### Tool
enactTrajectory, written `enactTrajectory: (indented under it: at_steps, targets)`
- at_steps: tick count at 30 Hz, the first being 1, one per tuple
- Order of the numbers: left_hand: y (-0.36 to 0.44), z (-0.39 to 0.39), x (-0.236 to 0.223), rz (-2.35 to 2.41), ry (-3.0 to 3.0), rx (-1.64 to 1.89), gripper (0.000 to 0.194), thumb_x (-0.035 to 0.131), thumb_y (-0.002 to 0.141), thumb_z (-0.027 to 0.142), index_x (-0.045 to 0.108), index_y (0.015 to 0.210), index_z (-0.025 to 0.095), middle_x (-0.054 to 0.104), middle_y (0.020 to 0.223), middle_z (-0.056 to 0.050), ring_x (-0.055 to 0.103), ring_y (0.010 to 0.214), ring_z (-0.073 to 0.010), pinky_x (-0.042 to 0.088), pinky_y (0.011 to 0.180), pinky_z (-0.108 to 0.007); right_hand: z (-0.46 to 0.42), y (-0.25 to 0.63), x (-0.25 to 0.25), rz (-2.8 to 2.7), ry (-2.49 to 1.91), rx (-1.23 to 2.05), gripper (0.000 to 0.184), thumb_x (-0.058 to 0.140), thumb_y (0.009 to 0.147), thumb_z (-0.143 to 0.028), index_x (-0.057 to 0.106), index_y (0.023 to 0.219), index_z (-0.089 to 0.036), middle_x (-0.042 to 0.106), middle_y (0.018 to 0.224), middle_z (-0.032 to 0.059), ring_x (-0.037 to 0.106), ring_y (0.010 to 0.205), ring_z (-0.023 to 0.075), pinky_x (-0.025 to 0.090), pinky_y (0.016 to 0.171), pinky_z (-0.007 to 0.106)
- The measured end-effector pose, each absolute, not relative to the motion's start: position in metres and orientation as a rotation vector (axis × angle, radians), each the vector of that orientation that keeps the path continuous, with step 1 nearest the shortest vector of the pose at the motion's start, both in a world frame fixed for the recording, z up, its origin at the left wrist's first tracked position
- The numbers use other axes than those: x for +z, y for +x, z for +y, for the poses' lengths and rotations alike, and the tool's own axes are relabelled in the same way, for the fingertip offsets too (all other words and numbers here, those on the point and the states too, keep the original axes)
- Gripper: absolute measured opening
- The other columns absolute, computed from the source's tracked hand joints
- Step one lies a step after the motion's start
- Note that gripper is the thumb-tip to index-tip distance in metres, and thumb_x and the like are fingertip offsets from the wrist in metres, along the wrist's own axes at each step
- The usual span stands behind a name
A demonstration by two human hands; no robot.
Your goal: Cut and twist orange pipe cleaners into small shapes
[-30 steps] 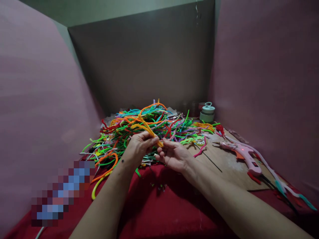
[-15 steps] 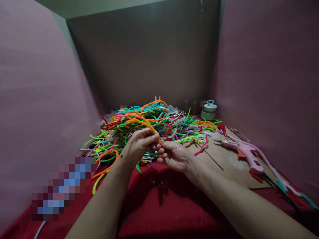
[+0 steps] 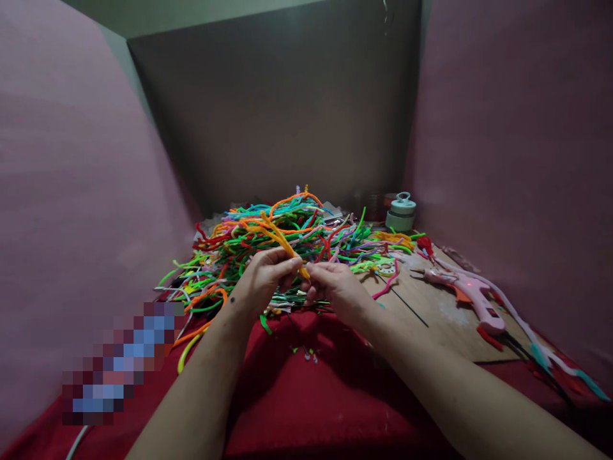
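Observation:
Between the thumb and fingers of my left hand (image 3: 268, 275) is a small bunch of yellow-orange pipe cleaners (image 3: 280, 239). Their free ends point up and to the left, spread slightly apart. My right hand (image 3: 335, 284) pinches the lower end of the same bunch, its thumb and fingertips close to my left fingertips. Exactly what the right fingertips grip is partly hidden. Just behind both hands rises a tangled heap of many-coloured pipe cleaners (image 3: 230, 255).
A pink glue gun (image 3: 472, 294) lies on a brown board (image 3: 407, 306) at the right, with a thin dark stem (image 3: 409, 303) nearby. A mint-green container (image 3: 401, 212) stands at the back. Small scraps (image 3: 306, 352) lie on the red cloth (image 3: 306, 409). Pink panels (image 3: 517, 160) enclose the sides.
My right hand has turned over, so its back now faces up more, and its fingertips have shifted on the lower end of the bunch. The left hand has barely moved.

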State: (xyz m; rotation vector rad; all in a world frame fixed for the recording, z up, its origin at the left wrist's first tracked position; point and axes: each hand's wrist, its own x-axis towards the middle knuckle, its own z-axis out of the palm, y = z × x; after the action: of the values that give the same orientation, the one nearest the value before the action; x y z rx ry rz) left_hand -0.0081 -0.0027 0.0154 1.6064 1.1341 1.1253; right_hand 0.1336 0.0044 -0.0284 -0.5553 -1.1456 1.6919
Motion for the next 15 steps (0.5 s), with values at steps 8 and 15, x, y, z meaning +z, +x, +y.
enactTrajectory:
  at_steps: [8, 15]
  targets:
    - [-0.003, -0.003, 0.011, 1.145, 1.682, 1.082, 0.023, 0.058, 0.072, 0.035, 0.059, 0.064, 0.014, 0.050, 0.052, 0.003, 0.040, 0.046, -0.0070, 0.028, 0.045, -0.020, 0.004, 0.130, -0.032, -1.223, -0.692, 1.507, 0.016, 0.062, 0.065, -0.027, 0.055, 0.061, -0.014, 0.056, 0.052, -0.0026, 0.046, 0.036, 0.0069, 0.043, 0.040, 0.022]
    - [0.009, -0.003, 0.010, 1.229, 1.449, 1.190, 0.026, 0.066, 0.060, 0.025, 0.063, 0.082, 0.011, 0.052, 0.049, 0.004, 0.041, 0.040, -0.0067, 0.030, 0.041, -0.020, 0.001, 0.128, -0.033, -1.159, -0.729, 1.459, 0.011, 0.061, 0.063, -0.021, 0.054, 0.058, -0.015, 0.056, 0.051, -0.0031, 0.044, 0.034, 0.0064, 0.044, 0.037, 0.022]
